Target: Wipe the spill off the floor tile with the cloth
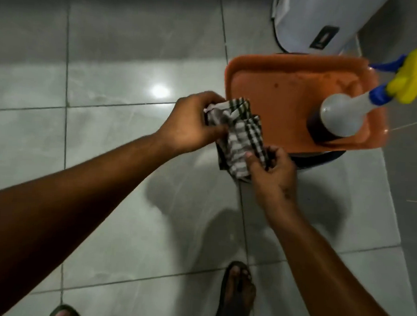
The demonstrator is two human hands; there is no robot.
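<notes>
While the orange rectangular plastic tray [286,89] carries 1 white spray bottle [342,116] at 3 o'clock, left hand [190,125] and right hand [272,171] pinch the checked cloth [240,137] at the tray's 8 o'clock corner, above grey floor tiles [122,119].

A home interior, likely a kitchen or utility corner: glossy grey floor tiles [114,85] with dark grout, a white pedal bin [313,20] far right, and an orange tray [290,89] carrying a spray bottle [345,116].

spray bottle [342,119]: nozzle blurred | cloth [240,137]: ends hidden by both hands (bunched) | left foot [65,313]: cropped
</notes>
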